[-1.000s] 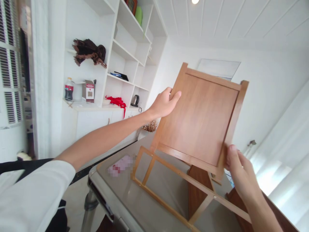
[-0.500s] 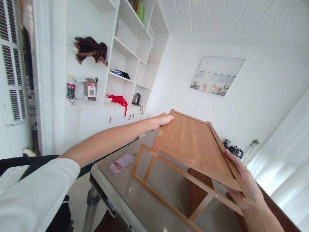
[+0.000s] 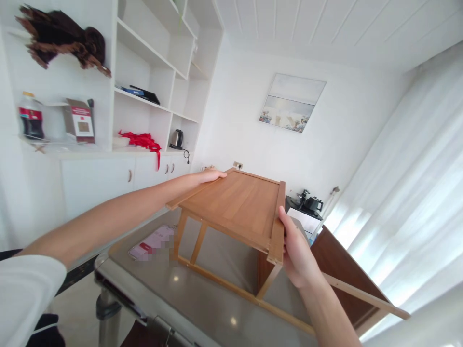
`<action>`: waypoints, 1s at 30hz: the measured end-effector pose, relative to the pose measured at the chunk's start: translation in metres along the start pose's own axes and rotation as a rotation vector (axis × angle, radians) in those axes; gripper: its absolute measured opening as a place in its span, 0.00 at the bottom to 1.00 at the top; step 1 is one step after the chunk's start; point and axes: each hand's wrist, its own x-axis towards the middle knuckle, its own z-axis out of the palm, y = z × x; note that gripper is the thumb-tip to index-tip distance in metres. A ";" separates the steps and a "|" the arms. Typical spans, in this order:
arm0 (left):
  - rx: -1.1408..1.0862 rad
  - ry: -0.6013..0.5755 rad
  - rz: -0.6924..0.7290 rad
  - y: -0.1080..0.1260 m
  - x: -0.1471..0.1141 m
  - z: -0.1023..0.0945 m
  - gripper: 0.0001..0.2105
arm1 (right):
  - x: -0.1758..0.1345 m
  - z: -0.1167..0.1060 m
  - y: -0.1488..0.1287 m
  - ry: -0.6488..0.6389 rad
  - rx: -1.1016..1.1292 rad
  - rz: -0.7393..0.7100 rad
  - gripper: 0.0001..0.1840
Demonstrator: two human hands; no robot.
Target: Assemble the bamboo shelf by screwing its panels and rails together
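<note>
Left hand (image 3: 212, 175) and right hand (image 3: 297, 246) grip the panel (image 3: 235, 205) at opposite edges; uneven support could knock the frame (image 3: 224, 283).

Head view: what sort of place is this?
Likely a room in a home, though an office lounge is possible: there's a silver kettle, a framed picture and a long white curtain.

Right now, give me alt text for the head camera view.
A person's left hand and right hand hold a wooden panel by opposite sides above a wooden frame on a grey table. White shelves stand at left, and a picture hangs on the far wall.
</note>
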 end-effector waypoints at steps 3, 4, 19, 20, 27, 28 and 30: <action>-0.022 -0.073 -0.055 -0.009 0.007 -0.001 0.19 | -0.002 0.008 0.002 -0.088 0.044 -0.007 0.33; -0.029 -0.085 -0.064 -0.011 0.007 -0.001 0.20 | -0.002 0.009 0.002 -0.109 0.054 -0.012 0.34; -0.033 -0.062 -0.071 -0.018 0.005 -0.003 0.17 | 0.003 0.005 0.003 -0.135 0.024 0.012 0.34; -0.029 -0.057 -0.070 -0.019 0.005 -0.003 0.17 | 0.004 0.006 0.002 -0.129 0.024 0.016 0.34; -0.009 -0.054 -0.067 -0.022 0.007 -0.004 0.18 | 0.006 0.005 0.005 -0.123 0.025 0.025 0.33; -0.006 -0.058 -0.066 -0.022 0.007 -0.004 0.18 | 0.007 0.005 0.006 -0.121 0.021 0.023 0.33; 0.002 -0.062 -0.065 -0.023 0.007 -0.005 0.18 | 0.007 0.005 0.006 -0.116 0.009 0.021 0.33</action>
